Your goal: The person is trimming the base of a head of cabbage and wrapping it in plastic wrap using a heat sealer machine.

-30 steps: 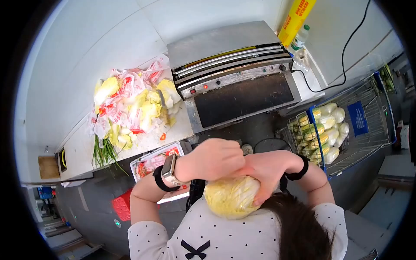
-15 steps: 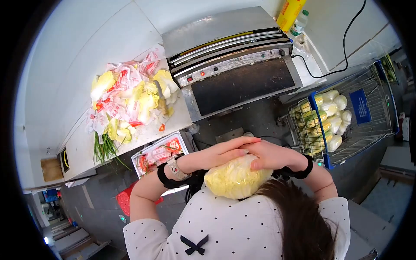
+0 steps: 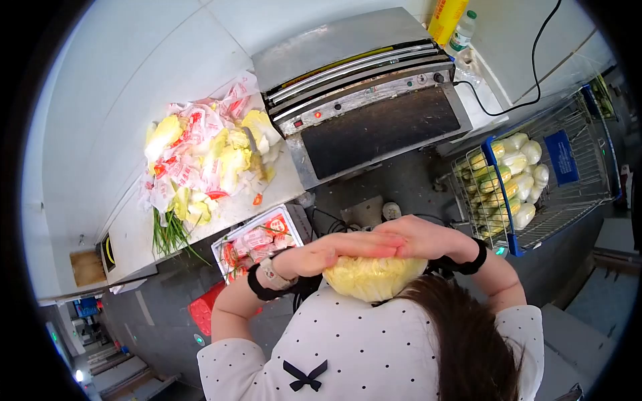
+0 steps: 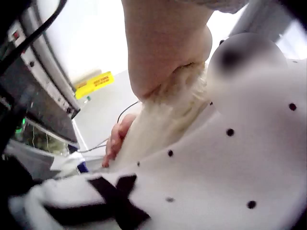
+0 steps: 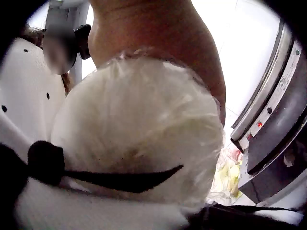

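Note:
A napa cabbage (image 3: 374, 277) in clear cling film is held against the front of a dotted shirt. My left hand (image 3: 334, 249) lies over its far side, thumb near the left end. From the other side my right hand (image 3: 421, 235) grips it, and the fingers of both hands meet along the top. The left wrist view shows the right hand's fingers (image 4: 117, 139) curved round the far end of the cabbage (image 4: 160, 122). In the right wrist view the pale, film-covered end of the cabbage (image 5: 139, 120) fills the middle. Much of the hands' undersides is hidden.
A film wrapping machine (image 3: 381, 127) with a dark plate stands ahead. Left of it, loose cabbage leaves (image 3: 231, 160), printed plastic and green onions (image 3: 170, 230) cover the counter. A white box (image 3: 251, 240) sits below. A shopping cart (image 3: 568, 167) with wrapped cabbages stands at right.
The left hand has opened out from a curl above the cabbage and now lies along it, against the right hand. The cabbage has turned and risen slightly in view.

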